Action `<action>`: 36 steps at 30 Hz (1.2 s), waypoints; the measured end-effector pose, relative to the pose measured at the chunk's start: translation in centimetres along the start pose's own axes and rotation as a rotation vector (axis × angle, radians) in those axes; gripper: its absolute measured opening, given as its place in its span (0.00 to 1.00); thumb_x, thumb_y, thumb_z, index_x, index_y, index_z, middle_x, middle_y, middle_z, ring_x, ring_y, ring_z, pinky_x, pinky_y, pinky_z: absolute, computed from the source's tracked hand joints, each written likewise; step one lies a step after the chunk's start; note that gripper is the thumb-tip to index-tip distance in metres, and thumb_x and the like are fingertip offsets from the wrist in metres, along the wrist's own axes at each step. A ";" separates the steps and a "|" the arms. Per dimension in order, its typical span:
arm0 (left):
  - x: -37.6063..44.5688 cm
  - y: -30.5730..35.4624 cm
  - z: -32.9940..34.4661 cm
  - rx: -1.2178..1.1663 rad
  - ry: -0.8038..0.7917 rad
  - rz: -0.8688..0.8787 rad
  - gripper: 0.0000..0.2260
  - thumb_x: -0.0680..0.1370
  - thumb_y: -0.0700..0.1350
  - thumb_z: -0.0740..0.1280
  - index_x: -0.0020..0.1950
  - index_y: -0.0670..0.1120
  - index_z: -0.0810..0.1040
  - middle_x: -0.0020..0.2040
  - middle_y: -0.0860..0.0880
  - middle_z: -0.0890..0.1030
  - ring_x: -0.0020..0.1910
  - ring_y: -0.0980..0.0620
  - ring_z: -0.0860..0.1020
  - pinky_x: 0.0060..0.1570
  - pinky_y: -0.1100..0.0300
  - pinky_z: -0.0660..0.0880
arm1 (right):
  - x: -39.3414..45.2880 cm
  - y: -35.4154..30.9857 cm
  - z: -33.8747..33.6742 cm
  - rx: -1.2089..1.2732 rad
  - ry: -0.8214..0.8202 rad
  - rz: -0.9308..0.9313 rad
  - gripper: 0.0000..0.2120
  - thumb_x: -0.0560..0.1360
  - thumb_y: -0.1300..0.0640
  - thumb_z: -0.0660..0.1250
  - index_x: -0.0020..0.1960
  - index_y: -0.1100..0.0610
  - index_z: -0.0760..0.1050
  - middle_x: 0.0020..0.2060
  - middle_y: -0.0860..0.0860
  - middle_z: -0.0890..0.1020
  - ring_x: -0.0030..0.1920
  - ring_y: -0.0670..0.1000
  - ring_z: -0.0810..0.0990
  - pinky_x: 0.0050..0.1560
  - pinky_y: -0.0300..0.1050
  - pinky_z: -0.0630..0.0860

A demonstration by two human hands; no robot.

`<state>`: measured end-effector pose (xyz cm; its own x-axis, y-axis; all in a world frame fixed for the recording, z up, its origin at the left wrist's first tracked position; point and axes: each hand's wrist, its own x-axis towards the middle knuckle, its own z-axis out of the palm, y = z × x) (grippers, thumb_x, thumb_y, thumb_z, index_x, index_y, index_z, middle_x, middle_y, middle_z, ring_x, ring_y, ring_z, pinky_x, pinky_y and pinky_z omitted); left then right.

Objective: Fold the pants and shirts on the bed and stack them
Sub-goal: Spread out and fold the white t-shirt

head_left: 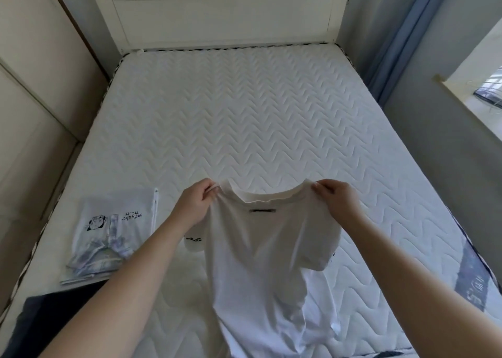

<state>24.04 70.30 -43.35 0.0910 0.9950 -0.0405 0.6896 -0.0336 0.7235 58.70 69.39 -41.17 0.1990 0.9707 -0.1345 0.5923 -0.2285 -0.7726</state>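
T-shirt (260, 251) held centrally above the mattress (244, 118); folded shirt (114, 230) lies to its left; headboard (225, 10) behind.

The white shirt (260, 262) is thin, soft matte cloth, kinda limp and wrinkly, with a thicker ribbed-looking collar and a small dark label just under it. The bed (258, 118) under the shirt is bare mattress, white quilted fabric stitched in a zigzag pattern, matte with a slight sheen where the light hits. Left of the shirt, the folded shirt (114, 230) is smooth pale cloth with a flat printed cartoon graphic. Nearer than that, a dark garment (51, 319), matte cloth. Beyond the shirt, the headboard (222, 12) looks like painted white wood, smooth satin finish. Right of the shirt, the blue curtain (402, 31) is soft matte fabric
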 end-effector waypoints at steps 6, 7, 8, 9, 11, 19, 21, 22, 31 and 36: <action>6.5 -2.7 3.3 0.010 0.065 -0.110 0.09 0.79 0.51 0.67 0.40 0.61 0.73 0.37 0.64 0.78 0.40 0.68 0.75 0.36 0.76 0.67 | 8.4 2.9 3.8 -0.043 -0.109 0.012 0.06 0.79 0.47 0.65 0.46 0.42 0.80 0.39 0.40 0.81 0.43 0.46 0.78 0.39 0.37 0.70; 7.8 -3.4 4.0 0.017 0.069 -0.131 0.09 0.79 0.51 0.66 0.40 0.61 0.74 0.37 0.62 0.79 0.40 0.66 0.75 0.36 0.75 0.67 | 10.2 3.6 4.5 -0.049 -0.130 0.011 0.06 0.79 0.47 0.64 0.47 0.42 0.80 0.40 0.41 0.81 0.44 0.47 0.78 0.39 0.37 0.70; 9.0 -4.1 4.6 0.023 0.076 -0.151 0.08 0.79 0.51 0.66 0.40 0.60 0.74 0.36 0.60 0.78 0.39 0.64 0.76 0.36 0.74 0.67 | 11.9 4.3 5.2 -0.050 -0.146 0.008 0.07 0.80 0.48 0.64 0.48 0.43 0.80 0.42 0.42 0.82 0.45 0.47 0.78 0.40 0.39 0.70; 10.3 -5.0 5.3 0.033 0.085 -0.167 0.07 0.79 0.51 0.66 0.41 0.58 0.76 0.36 0.59 0.78 0.39 0.62 0.76 0.37 0.71 0.67 | 13.7 5.1 5.9 -0.051 -0.156 0.005 0.08 0.80 0.48 0.63 0.51 0.44 0.81 0.44 0.43 0.82 0.46 0.47 0.78 0.42 0.40 0.70; 12.9 -6.6 6.7 0.065 0.103 -0.174 0.08 0.80 0.52 0.65 0.43 0.52 0.78 0.37 0.56 0.79 0.39 0.61 0.75 0.37 0.69 0.68 | 16.9 6.5 7.1 -0.071 -0.164 -0.010 0.10 0.80 0.49 0.63 0.55 0.48 0.82 0.47 0.44 0.82 0.48 0.48 0.77 0.47 0.42 0.70; 22.9 -10.3 11.0 0.113 0.191 -0.191 0.08 0.78 0.51 0.68 0.46 0.47 0.80 0.41 0.50 0.80 0.41 0.52 0.76 0.40 0.62 0.66 | 26.8 8.9 11.4 -0.171 -0.108 -0.125 0.12 0.81 0.56 0.61 0.59 0.52 0.81 0.57 0.51 0.83 0.59 0.54 0.77 0.57 0.46 0.72; 24.5 -11.1 12.4 0.116 0.189 -0.217 0.08 0.78 0.50 0.68 0.50 0.46 0.82 0.44 0.49 0.81 0.43 0.52 0.77 0.43 0.64 0.67 | 28.1 10.4 12.6 -0.175 -0.097 -0.093 0.13 0.80 0.58 0.61 0.59 0.51 0.81 0.57 0.49 0.82 0.59 0.53 0.77 0.58 0.44 0.71; 25.0 -11.6 13.1 0.124 0.186 -0.225 0.08 0.79 0.49 0.67 0.52 0.46 0.81 0.46 0.49 0.82 0.45 0.51 0.78 0.45 0.64 0.68 | 28.5 11.1 13.1 -0.193 -0.102 -0.080 0.14 0.80 0.59 0.60 0.60 0.51 0.80 0.58 0.49 0.82 0.61 0.53 0.77 0.61 0.45 0.71; 17.0 -16.1 22.2 0.067 0.023 -0.292 0.10 0.79 0.42 0.66 0.59 0.42 0.79 0.56 0.44 0.82 0.55 0.46 0.79 0.52 0.64 0.68 | 22.6 20.1 16.2 -0.167 -0.269 0.046 0.13 0.79 0.59 0.64 0.63 0.53 0.80 0.57 0.49 0.83 0.58 0.51 0.80 0.57 0.39 0.70; 6.1 -17.2 27.9 0.038 -0.059 -0.356 0.05 0.77 0.40 0.69 0.51 0.44 0.82 0.47 0.45 0.81 0.47 0.46 0.80 0.46 0.61 0.70 | 13.7 25.4 18.0 -0.209 -0.398 0.164 0.11 0.79 0.57 0.64 0.59 0.48 0.80 0.46 0.50 0.84 0.48 0.53 0.81 0.47 0.43 0.73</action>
<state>32.83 74.36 -75.29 -0.1192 0.9381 -0.3253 0.7115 0.3093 0.6310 62.42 78.22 -73.75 0.0128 0.8644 -0.5026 0.7302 -0.3514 -0.5859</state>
